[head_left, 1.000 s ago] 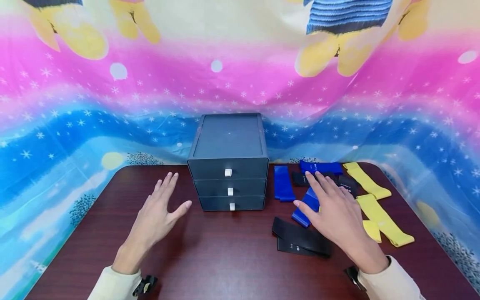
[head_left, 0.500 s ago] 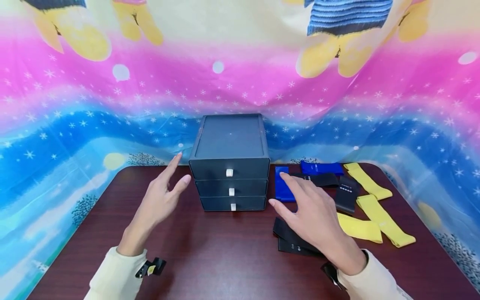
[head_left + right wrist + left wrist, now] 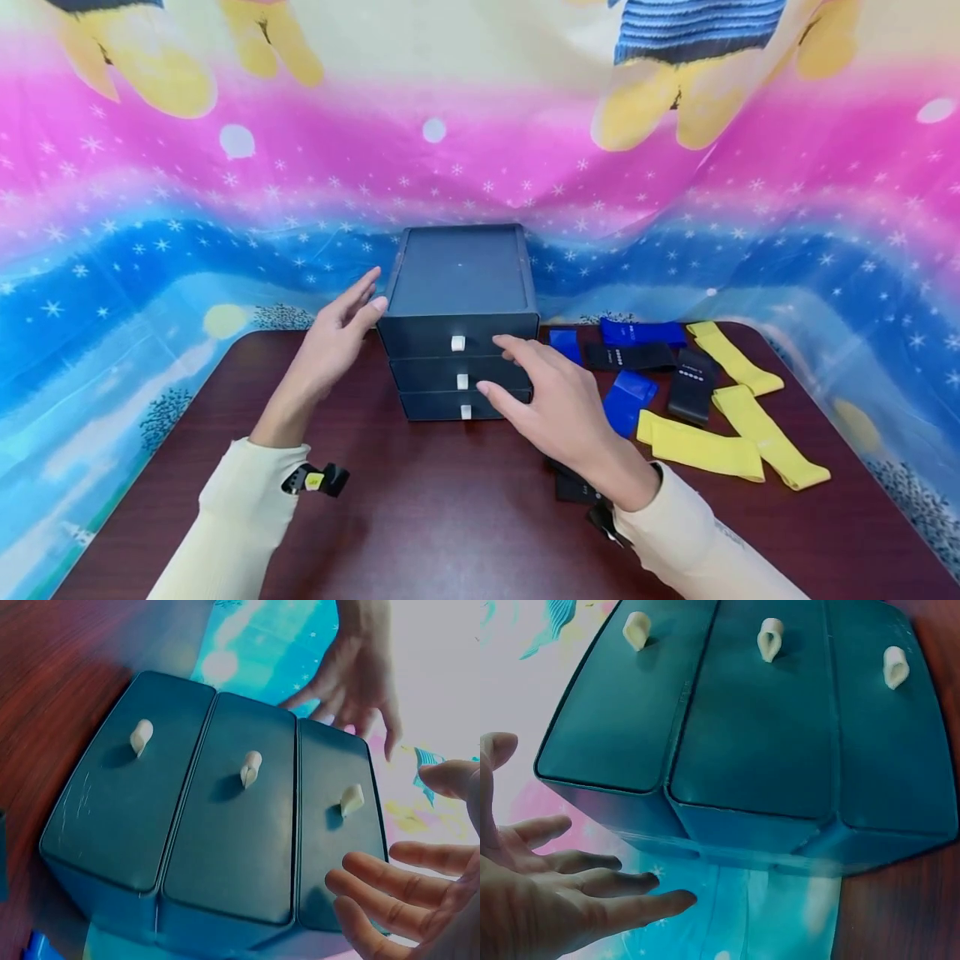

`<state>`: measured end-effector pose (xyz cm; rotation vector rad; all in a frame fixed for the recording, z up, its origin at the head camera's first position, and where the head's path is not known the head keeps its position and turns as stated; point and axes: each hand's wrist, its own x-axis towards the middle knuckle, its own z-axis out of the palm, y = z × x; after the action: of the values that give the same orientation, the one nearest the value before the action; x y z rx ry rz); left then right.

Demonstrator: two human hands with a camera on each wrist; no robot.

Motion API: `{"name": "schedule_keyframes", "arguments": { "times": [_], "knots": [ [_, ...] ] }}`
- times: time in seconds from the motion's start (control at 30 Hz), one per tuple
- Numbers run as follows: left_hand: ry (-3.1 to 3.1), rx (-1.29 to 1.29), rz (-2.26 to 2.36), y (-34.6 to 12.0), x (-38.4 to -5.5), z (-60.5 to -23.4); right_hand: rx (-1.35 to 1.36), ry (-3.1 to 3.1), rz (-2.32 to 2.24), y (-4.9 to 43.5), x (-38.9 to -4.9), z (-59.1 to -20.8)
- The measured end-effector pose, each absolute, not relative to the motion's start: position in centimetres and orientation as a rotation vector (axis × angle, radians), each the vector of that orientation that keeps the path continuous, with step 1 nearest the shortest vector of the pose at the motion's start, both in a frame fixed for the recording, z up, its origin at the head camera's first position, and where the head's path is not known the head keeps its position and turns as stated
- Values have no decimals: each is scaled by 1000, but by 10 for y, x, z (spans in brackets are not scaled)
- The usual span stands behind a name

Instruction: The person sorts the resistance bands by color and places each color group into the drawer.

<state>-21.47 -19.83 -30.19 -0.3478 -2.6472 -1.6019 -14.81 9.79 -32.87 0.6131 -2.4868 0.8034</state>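
A dark grey three-drawer box (image 3: 465,271) stands at the back of the table, all drawers closed. Each drawer front carries a small white loop pull, such as the top pull (image 3: 458,342). Beside the box's upper left edge is my left hand (image 3: 324,354), fingers extended; the left wrist view shows a gap between it and the box. My right hand (image 3: 562,408) hovers before the right part of the drawer fronts, fingers loosely spread and holding nothing. In the right wrist view its fingers (image 3: 390,889) overlap the top drawer; contact cannot be told.
Flat loop bands lie right of the box: several blue ones, including a blue band (image 3: 641,333), several black ones, including a black band (image 3: 692,386), and yellow ones, including a yellow band (image 3: 701,447). My right forearm partly covers some. A printed cloth (image 3: 330,167) hangs behind the table (image 3: 420,517).
My right hand has moved left from over the bands to the front of the drawers. The left hand has risen forward toward the box's upper left edge. Box and bands stay put.
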Motion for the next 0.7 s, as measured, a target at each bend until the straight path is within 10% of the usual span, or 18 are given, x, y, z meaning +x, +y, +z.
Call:
{"name": "schedule_keyframes", "arguments": {
  "times": [0.7],
  "knots": [
    [-2509,-442,-2090,-198,-248,-304,717,-2492,1241,62,-179,-325]
  ]
}}
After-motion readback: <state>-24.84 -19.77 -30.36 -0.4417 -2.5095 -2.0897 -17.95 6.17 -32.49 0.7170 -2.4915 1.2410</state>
